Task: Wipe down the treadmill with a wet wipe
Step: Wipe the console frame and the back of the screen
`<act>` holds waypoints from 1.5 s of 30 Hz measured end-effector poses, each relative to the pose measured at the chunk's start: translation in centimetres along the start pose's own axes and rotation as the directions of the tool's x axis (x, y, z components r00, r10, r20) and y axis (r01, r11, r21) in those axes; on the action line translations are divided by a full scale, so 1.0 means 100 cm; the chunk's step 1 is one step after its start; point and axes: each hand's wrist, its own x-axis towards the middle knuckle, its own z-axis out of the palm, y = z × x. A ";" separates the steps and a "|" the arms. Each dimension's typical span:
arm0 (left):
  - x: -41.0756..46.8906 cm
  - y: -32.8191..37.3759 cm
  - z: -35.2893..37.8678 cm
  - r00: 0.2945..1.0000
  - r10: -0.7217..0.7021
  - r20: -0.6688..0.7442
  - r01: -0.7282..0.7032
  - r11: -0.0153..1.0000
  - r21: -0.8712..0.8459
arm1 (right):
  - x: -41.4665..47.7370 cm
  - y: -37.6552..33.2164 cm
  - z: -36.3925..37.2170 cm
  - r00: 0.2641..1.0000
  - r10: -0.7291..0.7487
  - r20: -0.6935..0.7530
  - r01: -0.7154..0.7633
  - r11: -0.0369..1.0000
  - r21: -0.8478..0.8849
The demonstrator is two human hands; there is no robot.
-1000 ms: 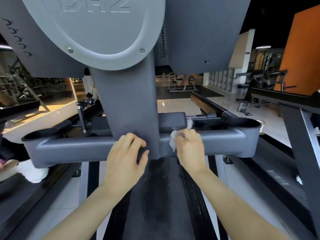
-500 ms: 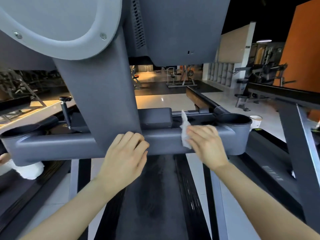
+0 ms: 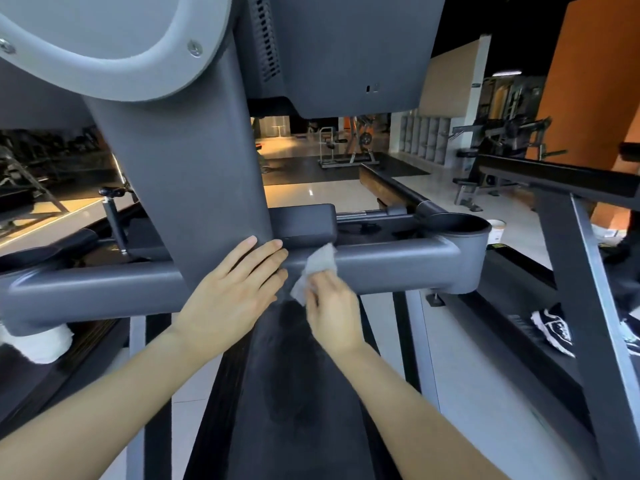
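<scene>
The fingers (image 3: 322,285) of the right hand (image 3: 334,313) are curled and pinch the lower edge of a wet wipe (image 3: 318,266). The wipe lies spread against the front face of the grey crossbar (image 3: 398,265) of the treadmill (image 3: 346,46), its upper corner reaching the top of the bar. The right hand covers the wipe's lower part. Just to the left, the fingers (image 3: 258,258) of the left hand (image 3: 232,292) are straight and close together. They press flat on the foot of the central column (image 3: 187,195) where it meets the crossbar, and hold nothing. The two hands are near each other but apart. The column hides the middle of the crossbar and much of the room behind it. A pale oval cover (image 3: 104,39) fills the upper left of the view. The right end of the crossbar carries a round cup holder (image 3: 457,227), with a small white container (image 3: 496,229) behind it. The dark running belt (image 3: 294,393) extends below between the forearms. On the right stands the slanted frame of a neighbouring machine (image 3: 571,244), with a black-and-white sneaker (image 3: 553,328) beside it. A white object (image 3: 38,341) of unclear kind sits under the left end of the bar. Weight equipment (image 3: 346,147) and an orange wall (image 3: 588,81) occupy the background.
</scene>
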 end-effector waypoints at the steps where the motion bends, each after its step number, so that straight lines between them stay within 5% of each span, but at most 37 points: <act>1: 0.001 -0.001 0.000 1.000 0.000 -0.002 0.000 1.000 0.003 | -0.002 -0.005 0.010 0.994 -0.089 0.062 0.091 0.995 -0.036; 5: 0.002 -0.002 -0.003 1.000 0.002 -0.008 -0.002 1.000 -0.009 | 0.003 0.019 -0.013 0.981 -0.166 0.099 0.177 0.979 -0.103; 9: 0.002 -0.001 -0.002 1.000 -0.007 -0.019 0.007 1.000 -0.025 | 0.003 0.095 -0.088 0.974 0.195 -0.118 -0.206 0.974 -0.092; 14: 0.003 0.002 -0.003 1.000 -0.013 -0.014 0.013 0.999 -0.039 | 0.004 0.107 -0.108 0.796 0.485 -0.362 -0.468 0.873 0.140; 17: 0.001 0.005 -0.002 0.999 -0.024 -0.023 0.023 0.999 -0.045 | 0.003 0.071 -0.066 0.835 0.442 -0.328 -0.406 0.897 0.175; 20: 0.003 0.008 -0.005 0.999 -0.039 -0.018 0.038 0.998 -0.053 | -0.002 0.029 -0.020 0.973 0.212 -0.088 -0.203 0.974 0.102; 24: 0.018 0.024 -0.011 0.999 -0.040 -0.011 0.039 0.997 -0.060 | -0.007 0.029 -0.011 0.986 -0.101 0.129 0.108 0.993 -0.045; 26: 0.033 0.036 -0.010 1.000 -0.028 0.009 0.029 0.991 -0.131 | -0.010 0.057 -0.034 0.990 -0.084 0.117 0.096 0.991 -0.096; 29: 0.057 0.057 -0.005 0.996 -0.049 0.068 0.064 0.970 -0.236 | -0.020 0.111 -0.083 0.990 0.130 -0.048 -0.135 0.985 -0.106; 32: 0.081 0.081 0.000 0.993 -0.042 0.112 0.072 0.959 -0.273 | -0.018 0.150 -0.128 0.899 0.390 -0.198 -0.400 0.916 -0.010; 36: 0.108 0.103 0.007 0.986 -0.070 0.150 0.109 0.956 -0.272 | -0.002 0.177 -0.147 0.627 0.664 -0.408 -0.614 0.743 0.266; 38: 0.115 0.111 0.014 0.979 -0.110 0.171 0.155 0.947 -0.280 | -0.002 0.154 -0.131 0.713 0.605 -0.353 -0.532 0.796 0.290; 41: 0.120 0.115 0.022 0.972 -0.171 0.159 0.213 0.927 -0.307 | -0.002 0.120 -0.109 0.958 0.241 -0.153 -0.222 0.966 0.131; 45: 0.121 0.118 0.027 0.970 -0.204 0.132 0.237 0.913 -0.332 | 0.046 0.145 -0.131 0.966 -0.053 -0.251 -0.013 0.967 -0.256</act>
